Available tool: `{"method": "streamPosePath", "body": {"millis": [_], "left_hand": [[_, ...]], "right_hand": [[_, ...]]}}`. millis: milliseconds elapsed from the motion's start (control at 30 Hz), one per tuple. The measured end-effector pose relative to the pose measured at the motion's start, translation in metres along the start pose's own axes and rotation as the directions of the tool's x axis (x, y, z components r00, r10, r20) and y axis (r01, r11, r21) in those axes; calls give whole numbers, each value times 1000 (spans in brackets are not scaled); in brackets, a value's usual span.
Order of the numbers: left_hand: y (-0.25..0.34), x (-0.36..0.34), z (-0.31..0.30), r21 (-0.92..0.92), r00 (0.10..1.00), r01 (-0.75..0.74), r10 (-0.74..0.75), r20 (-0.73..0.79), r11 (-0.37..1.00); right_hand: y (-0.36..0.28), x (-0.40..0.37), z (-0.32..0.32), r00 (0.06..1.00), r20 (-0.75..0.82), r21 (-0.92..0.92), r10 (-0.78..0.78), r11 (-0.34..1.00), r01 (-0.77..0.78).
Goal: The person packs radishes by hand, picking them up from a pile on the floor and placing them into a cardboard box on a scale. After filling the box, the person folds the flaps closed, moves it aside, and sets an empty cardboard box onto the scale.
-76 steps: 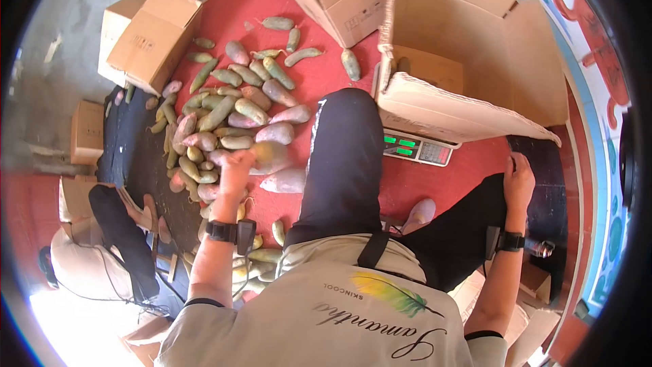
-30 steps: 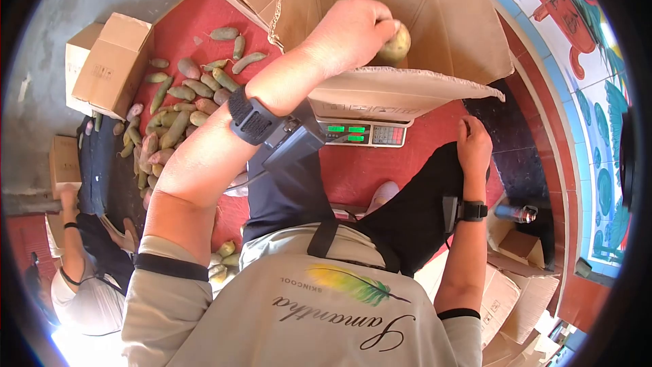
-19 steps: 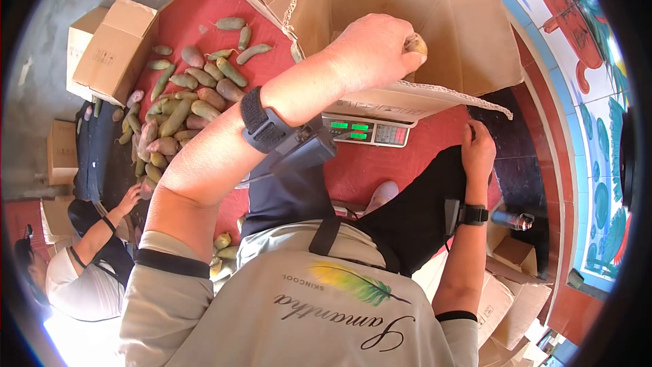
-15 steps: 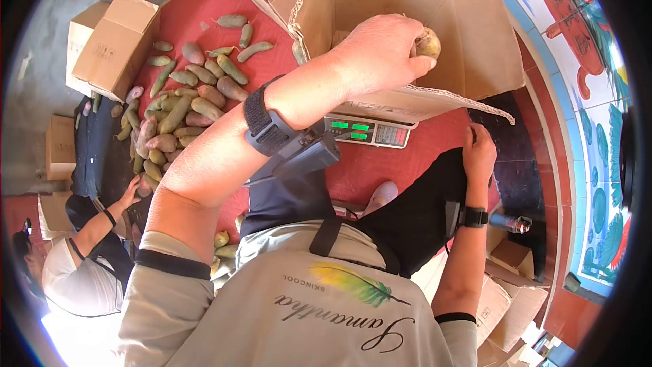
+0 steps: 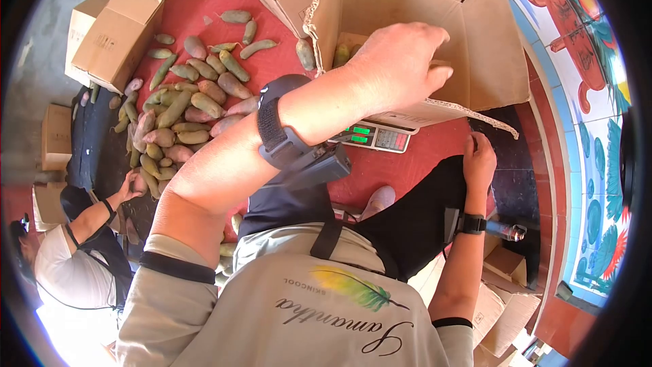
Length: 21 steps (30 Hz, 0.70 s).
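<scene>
My left hand (image 5: 404, 64) is over the open cardboard box (image 5: 492, 61), its thumb apart from the bent fingers and no vegetable visible in it. Part of a green radish (image 5: 341, 54) shows inside the box, behind my left forearm. Under the box's near side is a digital scale (image 5: 373, 137) with lit green displays, partly covered by my forearm. My right hand (image 5: 479, 158) rests on my right knee (image 5: 445, 180), fingers loosely bent and holding nothing visible.
Green and pinkish radishes (image 5: 175, 109) lie heaped on the red floor at left. One radish (image 5: 305, 54) is beside the box. A co-worker's hand (image 5: 129, 185) touches a pinkish root at the heap's edge. A closed carton (image 5: 119, 34) stands at the back left.
The yellowish-green radish that was in my left hand is no longer visible there; the fingers have parted. The co-worker's hand has moved down slightly. My right hand stays on the knee.
</scene>
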<state>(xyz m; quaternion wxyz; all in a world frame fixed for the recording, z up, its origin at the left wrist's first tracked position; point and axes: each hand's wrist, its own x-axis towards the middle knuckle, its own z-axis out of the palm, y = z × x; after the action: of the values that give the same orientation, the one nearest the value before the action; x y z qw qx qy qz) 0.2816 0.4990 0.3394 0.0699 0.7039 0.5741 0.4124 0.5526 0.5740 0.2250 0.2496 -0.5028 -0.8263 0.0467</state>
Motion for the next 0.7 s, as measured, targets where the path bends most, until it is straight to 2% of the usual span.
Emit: {"method": "streamPosePath", "body": {"millis": [67, 100, 233, 300, 400, 500, 533, 567, 600, 633, 667, 700], "left_hand": [[1, 2, -3, -24, 997, 12, -14, -80, 1000], [3, 1, -5, 54, 988, -57, 64, -141, 997], [7, -10, -21, 75, 966, -136, 149, -210, 988], [5, -19, -32, 93, 923, -230, 247, -296, 969], [-4, -45, -51, 153, 895, -200, 244, -373, 968], [-16, -84, -71, 215, 909, -17, 104, -403, 976], [-21, -100, -75, 193, 909, 93, -5, -417, 977], [-27, -120, -76, 70, 866, 311, -253, -431, 948], [-36, -134, -83, 162, 869, 326, -229, -438, 931], [-47, -151, -81, 143, 811, 385, -261, -524, 912], [-58, -170, -83, 163, 800, 398, -255, -543, 903], [-71, -194, -85, 181, 791, 468, -320, -521, 865]], "right_hand": [[1, 0, 1, 1000, -3, -2, -8, 1000, 8], [2, 0, 1, 1000, -13, 0, -10, 1000, 10], [0, -1, -1, 1000, -6, -19, 4, 1000, -5], [2, -2, -1, 1000, -6, -16, -2, 1000, 2], [4, -1, -1, 1000, -10, -14, -11, 1000, 10], [5, -2, 0, 1000, -4, -16, -9, 1000, 9], [6, -2, 1, 1000, 1, -22, -6, 1000, 6], [5, -2, 1, 1000, 11, -31, 4, 1000, -4], [5, -2, 1, 1000, 18, -26, -3, 1000, 4], [6, -2, 0, 1000, 18, -44, -18, 999, 18], [6, -2, 1, 999, 17, -61, -32, 998, 33], [7, -1, 1, 999, 32, -67, -39, 997, 42]]}}
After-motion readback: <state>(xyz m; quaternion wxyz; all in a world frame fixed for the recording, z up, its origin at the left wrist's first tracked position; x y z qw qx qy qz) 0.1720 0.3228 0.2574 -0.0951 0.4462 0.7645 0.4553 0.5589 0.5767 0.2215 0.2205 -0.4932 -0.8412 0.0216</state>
